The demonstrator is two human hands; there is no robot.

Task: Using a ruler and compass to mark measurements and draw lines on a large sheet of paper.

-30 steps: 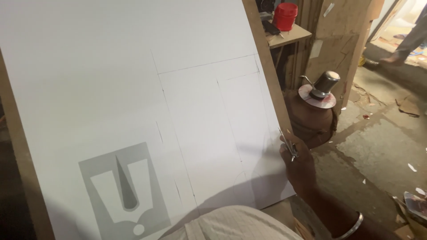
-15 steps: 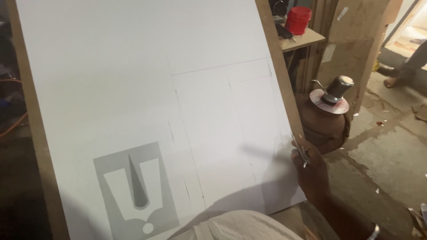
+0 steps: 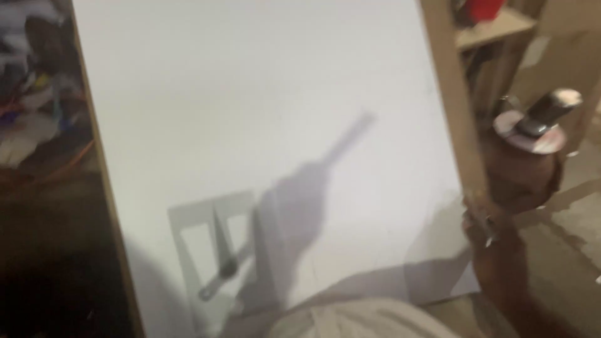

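Right hand (image 3: 494, 241) is seen at 4 o'clock in the head view, set against the right edge of the white board (image 3: 263, 125). Fingers (image 3: 479, 219) are clenched around a thin pencil-like tool (image 3: 485, 228); the tool is blurred, so its exact kind cannot be told. Tool tip is placed at the board's wooden edge strip (image 3: 447, 100), near the lower right corner.

Left hand is not seen.

White board is tilted, filling most of the frame from 9 to 3 o'clock, with a brown backing edge (image 3: 103, 188) shown along its left side. A grey rectangular patch (image 3: 213, 250) with a dark spike-shaped mark is seen on the board at 7 o'clock. A broad shadow (image 3: 300, 206) is cast across the board's middle, with a thin bar running up toward 1 o'clock.

A round brown pot (image 3: 519, 172) with a flat lid and a metal object (image 3: 544, 116) on top is found at 3 o'clock, just beside the board's right edge, above the hand. A red container (image 3: 485, 9) on a wooden shelf (image 3: 494, 28) is seen at 1 o'clock. Pale cloth (image 3: 357, 319) is seen at 6 o'clock. Blurred clutter (image 3: 31, 112) is seen at 9 o'clock.
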